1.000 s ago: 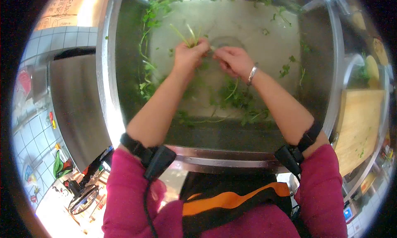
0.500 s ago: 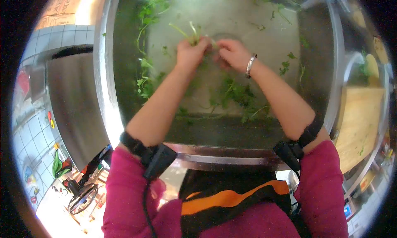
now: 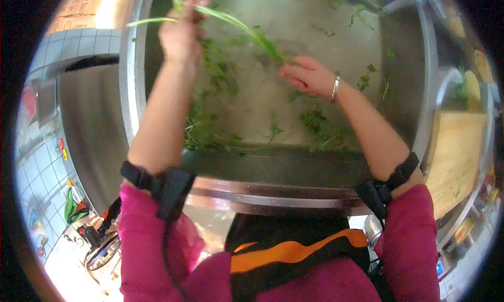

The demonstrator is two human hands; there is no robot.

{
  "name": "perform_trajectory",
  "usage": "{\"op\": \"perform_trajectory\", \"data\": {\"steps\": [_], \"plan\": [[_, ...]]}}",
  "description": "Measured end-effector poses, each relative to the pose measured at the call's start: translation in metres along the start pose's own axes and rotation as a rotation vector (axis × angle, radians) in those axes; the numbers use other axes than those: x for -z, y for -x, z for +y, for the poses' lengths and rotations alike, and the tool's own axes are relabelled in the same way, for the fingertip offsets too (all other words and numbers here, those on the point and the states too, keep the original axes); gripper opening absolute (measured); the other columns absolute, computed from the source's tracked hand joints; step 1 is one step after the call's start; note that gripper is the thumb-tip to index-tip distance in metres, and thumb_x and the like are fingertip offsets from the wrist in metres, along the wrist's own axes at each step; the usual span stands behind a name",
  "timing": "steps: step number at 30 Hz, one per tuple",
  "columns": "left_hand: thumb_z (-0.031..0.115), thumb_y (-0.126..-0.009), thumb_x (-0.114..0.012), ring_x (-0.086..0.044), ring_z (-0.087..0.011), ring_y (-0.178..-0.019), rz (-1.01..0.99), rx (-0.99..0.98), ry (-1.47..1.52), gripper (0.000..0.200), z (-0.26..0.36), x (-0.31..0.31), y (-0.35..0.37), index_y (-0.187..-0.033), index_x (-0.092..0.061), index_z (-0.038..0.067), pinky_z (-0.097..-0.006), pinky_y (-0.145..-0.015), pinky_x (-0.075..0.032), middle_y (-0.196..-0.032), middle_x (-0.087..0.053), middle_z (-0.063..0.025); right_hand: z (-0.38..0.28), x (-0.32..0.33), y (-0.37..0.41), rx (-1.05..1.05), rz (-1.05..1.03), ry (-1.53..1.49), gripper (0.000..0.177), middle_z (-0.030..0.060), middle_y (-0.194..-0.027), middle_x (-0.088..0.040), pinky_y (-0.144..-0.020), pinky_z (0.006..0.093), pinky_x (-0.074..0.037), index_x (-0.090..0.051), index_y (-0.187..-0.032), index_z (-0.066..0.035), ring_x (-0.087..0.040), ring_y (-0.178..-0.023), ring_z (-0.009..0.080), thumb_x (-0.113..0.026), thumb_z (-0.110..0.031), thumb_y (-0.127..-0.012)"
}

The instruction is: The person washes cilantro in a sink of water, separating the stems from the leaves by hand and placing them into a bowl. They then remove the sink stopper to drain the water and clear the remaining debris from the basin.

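Note:
My left hand (image 3: 181, 31) is closed around the stem end of a bunch of green herb stems (image 3: 228, 19), over the upper left of a steel sink (image 3: 138, 76). The herb looks like coriander. Its stems stretch across to my right hand (image 3: 311, 76), whose fingers are closed on the other end over the middle of the sink. Pale stem ends stick out past my left fist. Loose leafy sprigs (image 3: 315, 122) float in the water below my right hand, and more sprigs (image 3: 218, 65) lie below my left forearm.
A wooden cutting board (image 3: 455, 155) with green bits on it stands right of the sink. A steel panel (image 3: 97, 123) adjoins the left rim. The sink's front edge (image 3: 273, 199) runs close to my body, and a cardboard box (image 3: 79, 8) is at upper left.
My left hand has moved up and left with the stems. My right hand has shifted slightly right, so the hands are far apart and the herb is stretched between them. Floating sprigs at left have drifted.

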State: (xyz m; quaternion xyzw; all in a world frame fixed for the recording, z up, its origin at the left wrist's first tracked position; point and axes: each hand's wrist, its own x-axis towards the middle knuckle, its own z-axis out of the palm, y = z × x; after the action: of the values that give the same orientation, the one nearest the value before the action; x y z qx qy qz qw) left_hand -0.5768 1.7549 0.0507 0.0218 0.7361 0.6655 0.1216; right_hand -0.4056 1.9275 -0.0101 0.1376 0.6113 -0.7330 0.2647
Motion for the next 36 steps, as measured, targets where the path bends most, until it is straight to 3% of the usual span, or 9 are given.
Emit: {"op": "perform_trajectory", "data": {"steps": [8, 9, 13, 16, 18, 23, 30, 34, 36], "plan": [[0.022, -0.082, -0.043, -0.054, -0.0156, -0.074, 0.224, -0.575, 0.02, 0.024, 0.122, 0.049, -0.006, -0.095, -0.05, 0.002, -0.0245, -0.056, -0.04, -0.074, -0.054, -0.0058, 0.025, -0.07, 0.001, 0.8, -0.055, 1.038, 0.032, 0.0163, -0.07, -0.057, -0.067, 0.0406, -0.044, -0.055, -0.088, -0.002, -0.055, -0.074, 0.0318, -0.048, -0.03, -0.075], [0.02, -0.082, -0.045, -0.053, -0.0148, -0.068, 0.236, -0.624, 0.069, 0.022, 0.128, 0.05, -0.006, -0.093, -0.05, 0.001, -0.0247, -0.055, -0.04, -0.069, -0.052, -0.0049, 0.027, -0.081, 0.01, 0.636, -0.195, 1.179, 0.031, 0.0171, -0.072, -0.057, -0.068, 0.0392, -0.044, -0.055, -0.086, -0.001, -0.055, -0.074, 0.0315, -0.05, -0.028, -0.072], [0.023, -0.077, -0.054, -0.035, -0.0064, -0.048, 0.057, -0.202, -0.594, 0.016, 0.1, 0.036, 0.015, -0.082, -0.052, 0.008, -0.0192, -0.045, -0.027, -0.057, -0.041, 0.0033, 0.024, -0.087, 0.014, 0.172, -0.64, 1.269, 0.027, 0.0183, -0.072, -0.057, -0.063, 0.0375, -0.045, -0.058, -0.075, 0.001, -0.055, -0.067, 0.0299, -0.054, -0.025, -0.068], [0.031, -0.078, -0.052, -0.034, -0.0049, -0.043, -0.637, 0.249, -0.445, 0.024, 0.057, 0.006, 0.055, -0.089, -0.06, 0.012, -0.0185, -0.039, -0.028, -0.054, -0.039, 0.0063, 0.043, -0.042, -0.008, 0.271, -0.381, 1.034, 0.026, 0.0169, -0.059, -0.054, -0.052, 0.0367, -0.04, -0.058, -0.065, 0.001, -0.05, -0.052, 0.0262, -0.055, -0.025, -0.067], [0.029, -0.079, -0.051, -0.048, -0.0089, -0.06, -0.7, 0.43, -0.472, 0.026, 0.006, -0.012, 0.074, -0.092, -0.058, 0.008, -0.022, -0.049, -0.041, -0.067, -0.052, -0.0006, 0.004, -0.018, 0.001, 0.142, -0.233, 0.942, 0.028, 0.0151, -0.055, -0.053, -0.05, 0.0355, -0.039, -0.057, -0.064, 0.0, -0.047, -0.048, 0.0221, -0.055, -0.027, -0.068], [0.025, -0.078, -0.05, -0.051, -0.0097, -0.061, -0.977, 0.095, -0.548, 0.022, -0.058, -0.031, 0.097, -0.092, -0.057, 0.008, -0.0245, -0.048, -0.04, -0.067, -0.054, -0.0016, -0.001, 0.013, -0.003, 0.299, -0.108, 0.667, 0.028, 0.0051, -0.059, -0.052, -0.049, 0.029, -0.037, -0.058, -0.075, -0.001, -0.043, -0.053, 0.0108, -0.053, -0.029, -0.074], [0.017, -0.078, -0.048, -0.044, -0.0112, -0.049, -0.661, 0.413, -0.83, 0.019, -0.036, -0.001, 0.057, -0.093, -0.052, 0.006, -0.0262, -0.042, -0.035, -0.055, -0.045, 0.0003, -0.024, 0.042, 0.018, -0.264, -0.032, 0.699, 0.028, 0.001, -0.057, -0.05, -0.045, 0.0238, -0.038, -0.059, -0.076, -0.006, -0.045, -0.05, 0.0093, -0.058, -0.034, -0.071], [0.02, -0.08, -0.047, -0.031, -0.0081, -0.039, -0.629, 0.899, -0.129, 0.018, -0.059, 0.008, 0.073, -0.09, -0.05, 0.005, -0.0224, -0.034, -0.024, -0.049, -0.033, 0.0048, -0.019, 0.042, 0.03, -0.333, -0.582, 0.59, 0.021, 0.0, -0.06, -0.052, -0.042, 0.0198, -0.039, -0.058, -0.081, -0.006, -0.048, -0.05, 0.0065, -0.059, -0.026, -0.071], [0.026, -0.081, -0.047, -0.022, -0.0045, -0.041, -0.643, 1.043, -0.101, 0.02, -0.045, -0.01, 0.093, -0.085, -0.05, 0.007, -0.0186, -0.036, -0.017, -0.049, -0.024, 0.0069, -0.021, 0.037, 0.025, -0.256, -0.374, 0.553, 0.019, 0.0001, -0.061, -0.053, -0.042, 0.0199, -0.039, -0.058, -0.079, -0.007, -0.05, -0.051, 0.0068, -0.059, -0.023, -0.071]]}}
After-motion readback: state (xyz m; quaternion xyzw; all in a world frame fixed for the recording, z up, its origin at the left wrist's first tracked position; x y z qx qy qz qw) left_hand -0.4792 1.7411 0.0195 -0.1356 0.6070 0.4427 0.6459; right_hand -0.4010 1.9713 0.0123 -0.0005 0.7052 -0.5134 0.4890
